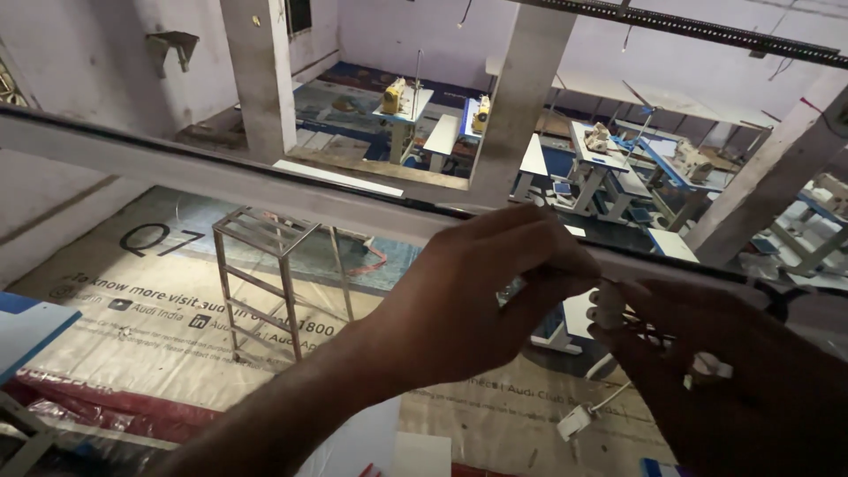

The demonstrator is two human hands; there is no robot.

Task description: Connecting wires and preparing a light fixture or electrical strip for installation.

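Left hand (495, 291) pinching, right hand (742, 371) meeting it, fingertips touching

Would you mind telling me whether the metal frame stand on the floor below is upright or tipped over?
Upright. The metal frame stand stands on its legs on the printed sheet, with its open rectangular top facing up.
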